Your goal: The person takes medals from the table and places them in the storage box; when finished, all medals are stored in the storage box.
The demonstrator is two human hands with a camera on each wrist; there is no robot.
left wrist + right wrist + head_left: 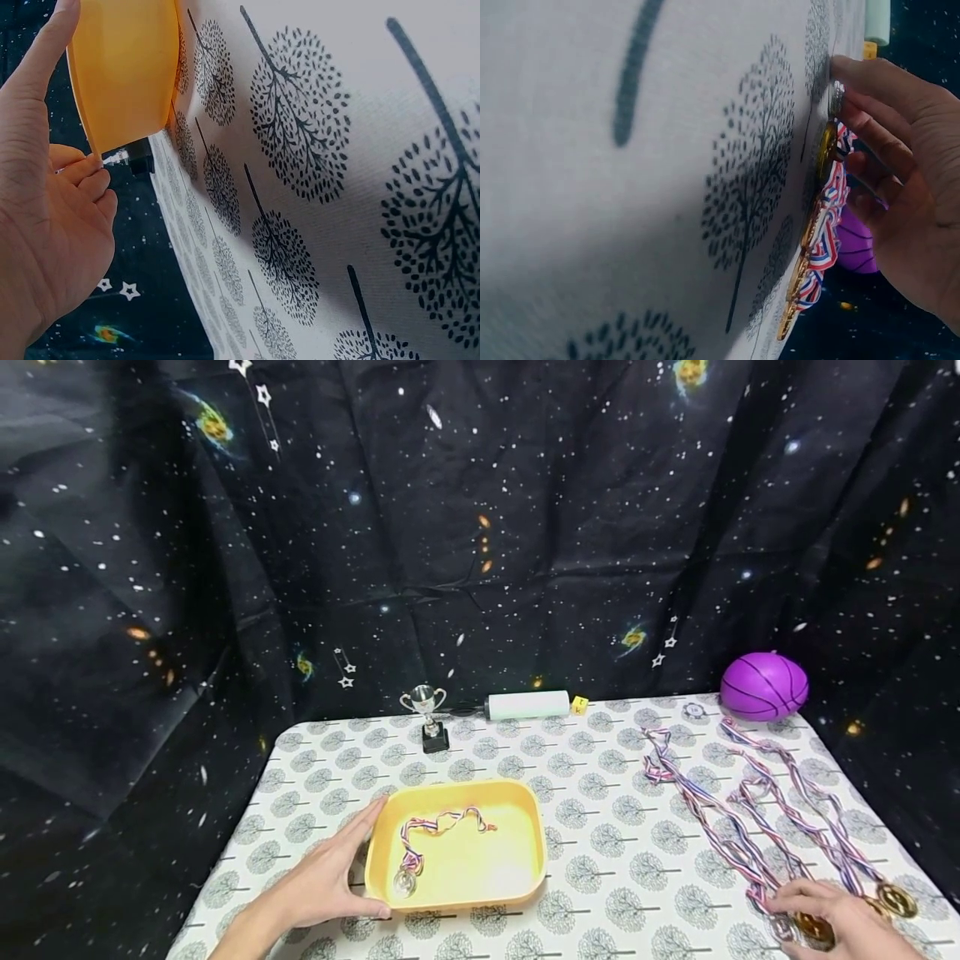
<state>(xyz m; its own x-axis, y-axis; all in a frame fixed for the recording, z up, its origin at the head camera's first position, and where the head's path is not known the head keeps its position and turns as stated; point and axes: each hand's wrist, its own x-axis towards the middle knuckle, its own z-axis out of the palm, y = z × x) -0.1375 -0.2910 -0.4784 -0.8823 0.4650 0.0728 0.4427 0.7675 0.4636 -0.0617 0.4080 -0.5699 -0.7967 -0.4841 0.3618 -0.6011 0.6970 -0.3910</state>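
Note:
A yellow tray (498, 860) lies on the table with a silver medal (405, 882) and its striped ribbon (442, 822) inside. My left hand (348, 864) rests against the tray's left corner, fingers straight along the side and thumb at the front rim. The left wrist view shows the same palm (45, 225) beside the tray (124, 67). At the front right, my right hand (821, 908) lies over a silver medal (782, 928) and a gold medal (816, 930). In the right wrist view its fingers (877, 127) touch the silver medal (837, 97) above the gold medal (826, 146).
Several ribbons (720, 810) trail across the right side to another gold medal (897, 900). A small trophy (429, 717), a white cylinder (528, 704), a yellow cube (579, 704) and a purple ball (763, 686) stand along the back edge. A starry cloth hangs behind the tree-patterned tablecloth (600, 877).

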